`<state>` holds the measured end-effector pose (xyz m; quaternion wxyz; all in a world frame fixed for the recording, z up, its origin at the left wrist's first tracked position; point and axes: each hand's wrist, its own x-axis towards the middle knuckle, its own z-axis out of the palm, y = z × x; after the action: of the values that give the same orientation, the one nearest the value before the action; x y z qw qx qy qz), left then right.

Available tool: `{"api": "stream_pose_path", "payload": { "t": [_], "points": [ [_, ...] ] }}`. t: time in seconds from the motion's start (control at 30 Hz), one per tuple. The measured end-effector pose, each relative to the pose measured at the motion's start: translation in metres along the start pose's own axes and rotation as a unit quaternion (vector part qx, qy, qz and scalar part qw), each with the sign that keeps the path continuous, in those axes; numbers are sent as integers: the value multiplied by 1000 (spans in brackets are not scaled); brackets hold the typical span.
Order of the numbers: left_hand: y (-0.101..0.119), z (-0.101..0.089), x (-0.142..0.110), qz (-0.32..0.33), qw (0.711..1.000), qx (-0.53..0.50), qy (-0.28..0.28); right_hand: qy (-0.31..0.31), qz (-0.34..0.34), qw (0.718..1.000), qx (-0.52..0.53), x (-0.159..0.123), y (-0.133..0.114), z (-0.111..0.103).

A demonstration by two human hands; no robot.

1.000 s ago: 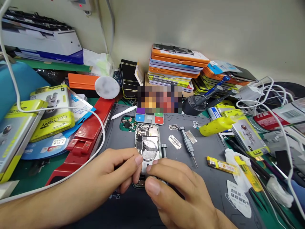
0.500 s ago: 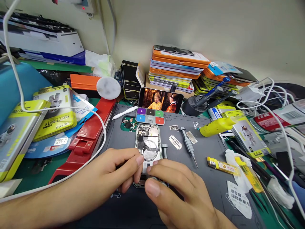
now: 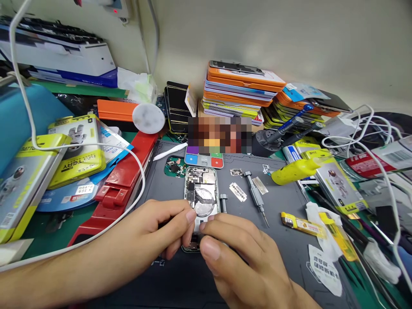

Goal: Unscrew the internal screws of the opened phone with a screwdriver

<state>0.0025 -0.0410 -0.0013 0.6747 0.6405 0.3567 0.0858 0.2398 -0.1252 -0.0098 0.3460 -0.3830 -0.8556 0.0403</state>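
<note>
An opened phone [image 3: 203, 189], its battery space and round charging coil exposed, lies upright in line with me on the dark grey mat. My left hand [image 3: 175, 225] is closed at its lower left edge, thumb pressed on the index finger; anything pinched there is hidden. Over the lower right edge curls my right hand [image 3: 244, 253], fingertips touching the phone, thumb bent toward them. What lies under its fingers is out of sight. A grey screwdriver [image 3: 223, 201] beside the phone runs down behind my right hand. Another screwdriver [image 3: 256, 195] lies farther right, by a razor blade [image 3: 238, 192].
A colour-blocked screw tray [image 3: 202, 160] sits beyond the phone, before a blurred-out screen. Yellow bottle [image 3: 292, 171], yellow lighter [image 3: 302, 224] and white label [image 3: 325, 270] lie right. Left are battery boxes [image 3: 77, 150], a red clamp [image 3: 122, 180] and a white cable [image 3: 141, 171].
The view has shifted very slightly. My right thumb has lifted a little and moved right; my left hand stays in nearly the same pinch by the phone.
</note>
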Motion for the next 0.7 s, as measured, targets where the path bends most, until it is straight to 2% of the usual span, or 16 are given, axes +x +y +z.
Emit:
{"api": "stream_pose_path", "payload": {
  "t": [0.37, 0.7],
  "points": [
    [1, -1, 1, -8, 1000, 7, -5, 15, -8, 1000, 5, 4, 0, 2],
    [-1, -1, 0, -13, 1000, -18, 19, 1, 2, 1000, 7, 0, 1, 2]
  ]
}}
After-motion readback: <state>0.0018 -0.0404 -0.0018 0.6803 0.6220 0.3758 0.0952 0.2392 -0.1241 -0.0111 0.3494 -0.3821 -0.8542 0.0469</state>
